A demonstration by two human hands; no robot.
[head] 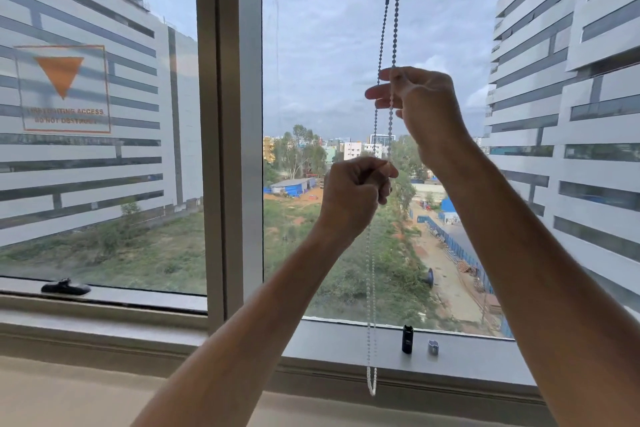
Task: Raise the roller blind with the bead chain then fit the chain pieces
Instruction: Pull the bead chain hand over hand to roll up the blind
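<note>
A looped bead chain (387, 31) hangs in front of the right window pane, two strands side by side, its bottom loop dangling below the sill edge. My right hand (420, 107) is up high, fingers pinched on one strand. Below it, my left hand (355, 191) is closed in a fist around the chain. A small connector sits on the left strand higher up. On the sill stand a black cylindrical chain piece (407, 339) and a small grey piece (433, 347), to the right of the hanging loop. The blind itself is out of view above.
A grey vertical window frame (228, 114) separates two panes. A black window handle (65, 287) lies on the left sill. An orange triangle sticker (64, 88) is on the left pane. The grey sill ledge (332, 347) runs below the window.
</note>
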